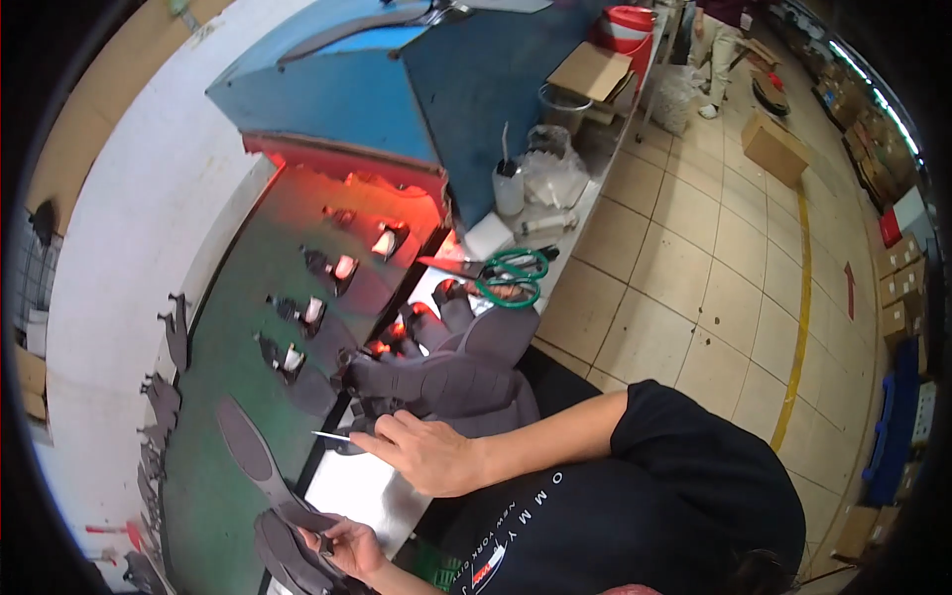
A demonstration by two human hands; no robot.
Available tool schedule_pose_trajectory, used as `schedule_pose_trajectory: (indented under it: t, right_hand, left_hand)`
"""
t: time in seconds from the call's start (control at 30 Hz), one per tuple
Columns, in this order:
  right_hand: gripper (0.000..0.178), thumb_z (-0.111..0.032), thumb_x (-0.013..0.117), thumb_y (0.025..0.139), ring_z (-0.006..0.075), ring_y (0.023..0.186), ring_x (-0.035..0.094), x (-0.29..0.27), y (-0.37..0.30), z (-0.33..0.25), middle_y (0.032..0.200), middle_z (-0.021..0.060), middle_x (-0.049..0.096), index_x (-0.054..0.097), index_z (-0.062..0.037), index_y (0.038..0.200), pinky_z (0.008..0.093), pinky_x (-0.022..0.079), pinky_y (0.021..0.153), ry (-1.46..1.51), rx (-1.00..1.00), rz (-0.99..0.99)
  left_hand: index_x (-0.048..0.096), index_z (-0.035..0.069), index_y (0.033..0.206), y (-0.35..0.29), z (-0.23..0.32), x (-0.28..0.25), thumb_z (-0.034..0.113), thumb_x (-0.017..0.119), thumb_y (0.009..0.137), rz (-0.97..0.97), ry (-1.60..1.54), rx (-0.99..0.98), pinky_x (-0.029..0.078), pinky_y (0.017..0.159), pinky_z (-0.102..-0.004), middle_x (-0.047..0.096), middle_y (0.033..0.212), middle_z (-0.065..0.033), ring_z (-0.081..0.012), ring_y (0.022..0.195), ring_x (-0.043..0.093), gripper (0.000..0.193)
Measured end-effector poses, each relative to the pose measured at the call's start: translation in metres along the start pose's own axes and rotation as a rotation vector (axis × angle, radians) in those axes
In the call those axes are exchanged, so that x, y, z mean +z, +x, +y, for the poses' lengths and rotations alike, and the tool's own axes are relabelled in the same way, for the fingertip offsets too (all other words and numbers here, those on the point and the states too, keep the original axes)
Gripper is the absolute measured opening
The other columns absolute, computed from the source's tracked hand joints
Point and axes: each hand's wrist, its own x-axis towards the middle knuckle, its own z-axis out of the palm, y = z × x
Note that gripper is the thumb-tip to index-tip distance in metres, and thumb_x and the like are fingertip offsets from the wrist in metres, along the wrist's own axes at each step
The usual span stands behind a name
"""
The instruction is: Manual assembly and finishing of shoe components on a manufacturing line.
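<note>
Right hand (426, 451): fingers pinched shut on a thin pale stick-like tool (332, 435), tip pointing toward the conveyor edge. Can't tell if it's a brush or a pick, too thin and blurred.

Left hand (349, 547): low in frame, closed on the edge of a dark grey shoe-upper piece (297, 540). Thumb side visible; the fingers underneath are hidden by the piece. Forearm is cut off at the bottom edge.

Just past the right hand: stack of grey shoe uppers (451, 372) on the bench edge, overlapping, count not readable. The near end of the stack is partly behind the right hand.

Beside the left hand's piece, a long grey insole-shaped part (246, 446) lies on the green conveyor belt (223, 377). Further up the belt are several small dark parts (297, 312) in a row, lit red near the tunnel, shapes unclear.

Belt runs into a blue hooded heater housing (397, 89) with red glow at its mouth; the inside is not visible.

Green-handled scissors (511, 276) on the bench beyond the stack, well apart from both hands. White bottle (508, 186) behind them.

Left rim: dark cut pieces (164, 397) along the white wall, badly distorted by the fisheye.
</note>
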Motion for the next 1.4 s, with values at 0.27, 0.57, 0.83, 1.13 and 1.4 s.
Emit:
schedule_pose_trajectory:
  t: [0.27, 0.57, 0.83, 1.13, 1.4]
  right_hand:
    - [0.042, -0.008, 0.055, 0.089, 0.0210, 0.073, 0.066, 0.000, -0.010, -0.001, 0.082, 0.0146, 0.067, 0.053, -0.0065, 0.131, 0.0319, 0.049, 0.067, 0.956, 0.016, -0.243]
    - [0.050, 0.001, 0.058, 0.085, 0.0079, 0.058, 0.054, 0.000, -0.019, 0.015, 0.069, 0.0113, 0.062, 0.048, -0.0012, 0.134, 0.0231, 0.045, 0.058, 0.789, 0.179, -0.250]
    - [0.033, -0.002, 0.053, 0.092, 0.0070, 0.056, 0.050, 0.008, -0.015, 0.012, 0.069, 0.0030, 0.055, 0.054, 0.0039, 0.124, 0.0203, 0.040, 0.049, 0.971, 0.171, -0.272]
    - [0.065, -0.013, 0.052, 0.095, 0.0063, 0.046, 0.045, -0.006, -0.012, 0.005, 0.063, 0.0022, 0.052, 0.015, -0.0068, 0.148, 0.0180, 0.033, 0.037, 1.294, 0.647, -0.716]
    - [0.046, -0.014, 0.051, 0.095, 0.0070, 0.046, 0.045, 0.002, -0.009, 0.005, 0.063, 0.0021, 0.049, 0.037, -0.0023, 0.137, 0.0185, 0.031, 0.036, 1.578, 0.833, -0.691]
  left_hand:
    - [0.067, 0.007, 0.091, 0.008, -0.050, 0.010, 0.021, 0.072, 0.079, 0.138, 0.104, -0.103, 0.046, 0.052, -0.0174, 0.068, 0.084, -0.0033, -0.0060, 0.063, 0.057, 0.019]
    - [0.062, 0.013, 0.097, 0.009, -0.118, 0.038, 0.029, 0.063, 0.088, 0.169, 0.041, -0.253, 0.029, 0.038, -0.0196, 0.067, 0.089, -0.0004, -0.0087, 0.055, 0.051, 0.018]
    - [0.061, 0.014, 0.092, -0.005, -0.108, 0.027, 0.030, 0.069, 0.082, 0.254, 0.046, -0.228, 0.024, 0.036, -0.0176, 0.065, 0.081, 0.0034, -0.0029, 0.053, 0.048, 0.021]
    - [0.063, 0.001, 0.085, -0.001, -0.112, 0.041, 0.047, 0.052, 0.094, 0.302, 0.648, 0.387, 0.035, 0.042, -0.0200, 0.063, 0.068, -0.0046, -0.0074, 0.047, 0.051, 0.048]
    - [0.065, -0.001, 0.067, 0.003, -0.111, 0.026, 0.050, 0.045, 0.096, 0.188, 0.881, 0.626, 0.044, 0.058, -0.0221, 0.064, 0.064, -0.0066, -0.0090, 0.058, 0.057, 0.062]
